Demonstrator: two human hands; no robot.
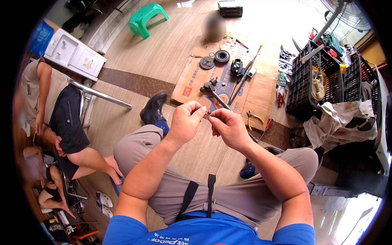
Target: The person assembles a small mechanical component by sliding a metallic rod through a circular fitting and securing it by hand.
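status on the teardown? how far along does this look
Done: parts already lie apart on the flattened cardboard, including a toothed disc and a black ring. In hand: left hand and right hand pinch one tiny part, too small to identify. Left: probably the black assembly; pliers lie unused.

Blue shirt (pixel 212 234), grey trousers (pixel 228 192), black shoes (pixel 154 107)

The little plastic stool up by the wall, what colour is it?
The stool is green, seen in the head view.
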